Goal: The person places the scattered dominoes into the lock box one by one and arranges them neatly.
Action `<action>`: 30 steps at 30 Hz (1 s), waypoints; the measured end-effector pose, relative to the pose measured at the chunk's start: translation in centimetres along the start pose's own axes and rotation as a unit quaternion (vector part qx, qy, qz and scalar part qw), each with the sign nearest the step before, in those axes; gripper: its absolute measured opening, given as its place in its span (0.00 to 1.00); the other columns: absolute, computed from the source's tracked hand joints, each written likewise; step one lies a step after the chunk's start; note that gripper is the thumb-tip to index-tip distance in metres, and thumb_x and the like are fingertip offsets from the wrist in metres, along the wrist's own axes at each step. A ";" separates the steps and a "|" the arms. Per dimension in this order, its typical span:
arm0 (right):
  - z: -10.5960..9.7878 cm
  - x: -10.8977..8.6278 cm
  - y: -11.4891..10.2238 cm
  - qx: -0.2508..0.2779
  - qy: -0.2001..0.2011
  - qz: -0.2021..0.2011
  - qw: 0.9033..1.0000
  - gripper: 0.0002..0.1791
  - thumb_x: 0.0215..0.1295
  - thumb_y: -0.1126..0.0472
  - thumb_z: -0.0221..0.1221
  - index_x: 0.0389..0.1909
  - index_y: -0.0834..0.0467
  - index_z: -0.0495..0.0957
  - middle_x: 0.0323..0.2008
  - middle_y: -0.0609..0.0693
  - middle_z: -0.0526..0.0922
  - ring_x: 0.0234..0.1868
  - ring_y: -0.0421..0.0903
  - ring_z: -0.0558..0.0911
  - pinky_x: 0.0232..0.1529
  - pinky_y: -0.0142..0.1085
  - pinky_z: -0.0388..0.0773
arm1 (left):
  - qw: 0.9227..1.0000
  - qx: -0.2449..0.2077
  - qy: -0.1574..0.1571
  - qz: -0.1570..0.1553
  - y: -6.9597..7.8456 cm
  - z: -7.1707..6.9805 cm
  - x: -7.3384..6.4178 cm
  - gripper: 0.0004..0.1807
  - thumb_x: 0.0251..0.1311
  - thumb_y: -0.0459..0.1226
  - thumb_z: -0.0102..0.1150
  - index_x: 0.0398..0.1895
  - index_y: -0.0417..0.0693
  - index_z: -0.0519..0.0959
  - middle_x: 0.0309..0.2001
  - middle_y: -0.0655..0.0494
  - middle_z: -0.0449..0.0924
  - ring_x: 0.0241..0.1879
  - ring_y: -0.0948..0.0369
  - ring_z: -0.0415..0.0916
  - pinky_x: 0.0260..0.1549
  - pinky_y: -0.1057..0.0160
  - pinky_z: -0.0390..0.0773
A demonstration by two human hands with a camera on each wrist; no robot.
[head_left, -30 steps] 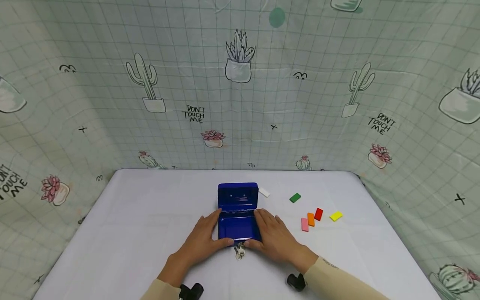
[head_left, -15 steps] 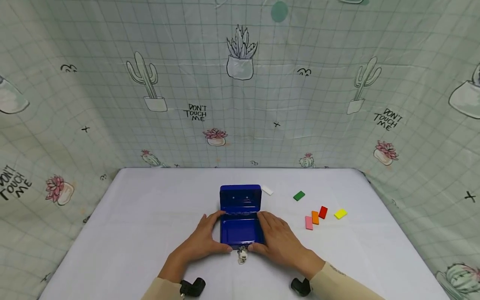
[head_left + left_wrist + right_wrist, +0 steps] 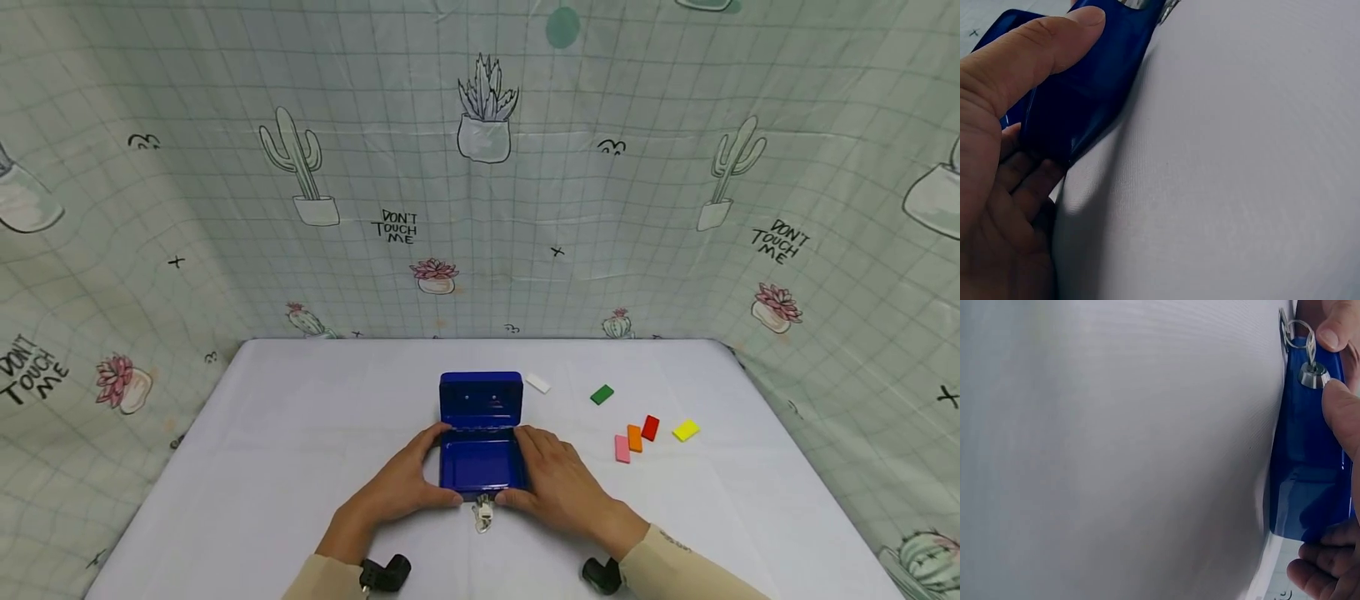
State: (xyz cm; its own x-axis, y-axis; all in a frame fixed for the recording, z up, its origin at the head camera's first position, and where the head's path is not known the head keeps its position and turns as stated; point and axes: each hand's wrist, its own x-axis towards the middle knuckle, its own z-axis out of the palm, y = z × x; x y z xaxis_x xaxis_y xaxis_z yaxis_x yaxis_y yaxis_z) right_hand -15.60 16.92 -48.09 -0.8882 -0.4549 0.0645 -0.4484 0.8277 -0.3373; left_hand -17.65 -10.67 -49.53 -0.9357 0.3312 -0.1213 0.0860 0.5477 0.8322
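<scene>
Left hand [image 3: 401, 481] and right hand [image 3: 564, 483] clasp an open, glossy blue box [image 3: 483, 467] between thumbs and fingers, mid-table.
Thumbs press its front, fingers its sides; only the head view shows its interior and six small, multicoloured rectangular tiles [image 3: 635, 438] to the right; the right wrist view details a round silver lock [image 3: 1314, 377], key [image 3: 1311, 349] inserted; the left wrist view, its corner.

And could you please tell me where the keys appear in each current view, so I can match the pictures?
Head: the keys are below the centre, at the front of the blue box.
Left wrist: only a bit of the keys shows, at the top edge, just right of centre.
Right wrist: the keys are at upper right.
Shared landmark: the blue box.
</scene>
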 end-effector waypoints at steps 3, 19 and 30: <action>0.0 0.0 0.1 -0.003 0.002 0.000 1.000 0.57 0.64 0.27 0.63 0.79 0.65 0.61 0.75 0.63 0.69 0.74 0.64 0.70 0.72 0.64 0.69 | 1.000 -0.001 0.002 -0.001 0.0 0.1 0.0 0.62 0.40 0.52 0.86 0.81 0.56 0.61 0.81 0.45 0.61 0.79 0.41 0.59 0.75 0.30 0.59; -1.1 -0.7 1.5 -0.010 -0.014 0.022 1.000 0.58 0.59 0.28 0.69 0.80 0.59 0.62 0.77 0.57 0.68 0.77 0.59 0.68 0.77 0.63 0.63 | 1.000 -0.018 0.003 -0.004 -0.2 0.4 -0.1 0.62 0.40 0.50 0.87 0.81 0.56 0.62 0.81 0.45 0.61 0.80 0.39 0.58 0.75 0.28 0.57; -4.7 -3.3 8.2 -0.132 0.064 -0.005 0.989 0.44 0.58 0.39 0.74 0.67 0.63 0.75 0.62 0.58 0.79 0.63 0.57 0.76 0.62 0.59 0.75 | 1.000 -0.024 0.004 -0.012 -0.1 0.2 -0.1 0.63 0.40 0.49 0.87 0.82 0.57 0.61 0.82 0.45 0.59 0.81 0.40 0.55 0.76 0.29 0.56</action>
State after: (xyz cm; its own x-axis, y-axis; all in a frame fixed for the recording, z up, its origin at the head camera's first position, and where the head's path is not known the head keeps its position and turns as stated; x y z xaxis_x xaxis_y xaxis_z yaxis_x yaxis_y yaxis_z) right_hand -16.85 26.76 -46.66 -0.8815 -0.4316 0.1914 -0.4522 0.8883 -0.0798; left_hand -17.48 -10.59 -49.77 -0.9397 0.3128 -0.1380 0.0472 0.5185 0.8537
